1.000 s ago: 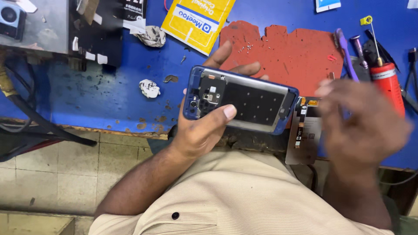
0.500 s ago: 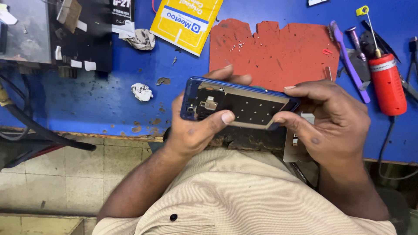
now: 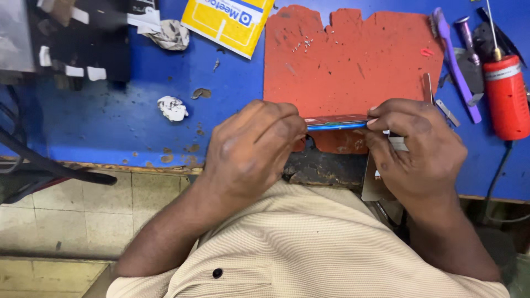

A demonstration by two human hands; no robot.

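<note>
I hold a blue smartphone (image 3: 337, 123) edge-on between both hands, so only its thin blue side shows. My left hand (image 3: 251, 152) grips its left end with the fingers curled over it. My right hand (image 3: 417, 149) grips the right end, thumb and fingers pinching the edge. The phone hovers just above the near edge of a red rubber work mat (image 3: 353, 60) on the blue workbench (image 3: 110, 121). A flat grey part (image 3: 375, 182) shows beneath my right hand.
A red cylinder-shaped tool (image 3: 507, 96), a purple brush (image 3: 452, 55) and tweezers (image 3: 429, 88) lie at the right. A yellow packet (image 3: 229, 22), crumpled tissues (image 3: 172, 107), dark boxes (image 3: 83, 38) sit further back. Tiny screws (image 3: 306, 45) rest on the mat. Tiled floor lies at the left.
The phone has turned from its open back facing up to edge-on. My right hand came onto its right end; my left hand rolled over the left end.
</note>
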